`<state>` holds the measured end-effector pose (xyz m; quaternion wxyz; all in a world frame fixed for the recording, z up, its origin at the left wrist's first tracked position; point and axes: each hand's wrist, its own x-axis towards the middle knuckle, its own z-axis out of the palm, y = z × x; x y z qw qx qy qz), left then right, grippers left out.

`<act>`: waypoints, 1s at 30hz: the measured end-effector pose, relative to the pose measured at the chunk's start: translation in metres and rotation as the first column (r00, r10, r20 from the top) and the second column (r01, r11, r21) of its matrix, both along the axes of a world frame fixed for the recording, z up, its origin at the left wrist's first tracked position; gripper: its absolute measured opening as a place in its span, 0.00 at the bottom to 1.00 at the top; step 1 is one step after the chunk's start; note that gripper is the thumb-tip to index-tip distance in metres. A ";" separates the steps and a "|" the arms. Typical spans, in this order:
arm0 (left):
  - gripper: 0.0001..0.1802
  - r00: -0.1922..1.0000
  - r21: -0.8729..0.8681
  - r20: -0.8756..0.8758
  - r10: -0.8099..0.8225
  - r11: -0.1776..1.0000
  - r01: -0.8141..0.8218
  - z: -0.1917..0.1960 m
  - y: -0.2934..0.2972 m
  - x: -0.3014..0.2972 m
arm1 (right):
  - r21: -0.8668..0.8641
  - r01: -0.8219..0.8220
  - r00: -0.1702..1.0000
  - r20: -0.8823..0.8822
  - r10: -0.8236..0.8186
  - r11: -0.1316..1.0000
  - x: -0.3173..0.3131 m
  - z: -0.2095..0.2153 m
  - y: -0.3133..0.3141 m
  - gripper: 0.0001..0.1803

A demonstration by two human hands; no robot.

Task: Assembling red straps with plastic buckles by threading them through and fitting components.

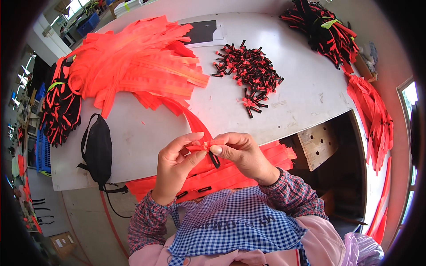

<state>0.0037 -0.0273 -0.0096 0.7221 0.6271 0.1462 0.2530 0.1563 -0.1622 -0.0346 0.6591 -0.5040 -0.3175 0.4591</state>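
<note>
Both my hands are raised over the near edge of the table, fingertips meeting. My left hand [173,166] pinches the end of a coral-red zipper tape [195,125], which trails back to the heap. My right hand [244,155] pinches the same end from the other side; a small black pull tab [215,160] hangs just below its thumb. The slider itself is hidden by my fingertips. Beneath the hands, more coral zipper tapes [237,173] lie across my lap, with black pull tabs [204,189] on them.
A big heap of coral tapes [133,62] covers the table's left. Black-and-coral sliders with pull tabs [250,71] are piled mid-table. Tied black-and-coral bundles [321,31] lie far right. A black pouch [98,148] sits at the left edge. Coral tapes [372,117] hang at right.
</note>
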 end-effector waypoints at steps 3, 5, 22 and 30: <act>0.19 0.996 -0.183 0.070 -0.048 0.981 0.060 -0.003 0.004 -0.001 | 0.085 -0.008 0.996 -0.084 0.015 0.996 -0.002 -0.009 0.003 0.09; 0.19 0.992 -0.229 0.119 -0.048 0.971 0.074 -0.004 0.005 -0.001 | 0.152 -0.025 0.990 -0.131 0.045 0.988 -0.002 -0.011 0.003 0.08; 0.15 0.977 -0.311 0.106 -0.184 0.927 0.208 -0.003 0.002 0.002 | 0.192 -0.170 0.903 -0.363 0.230 0.967 0.000 -0.004 0.004 0.04; 0.18 0.968 -0.010 -0.095 -0.233 0.972 0.233 0.009 0.011 -0.002 | 0.163 -0.071 0.979 -0.179 0.100 0.984 -0.003 0.000 -0.001 0.06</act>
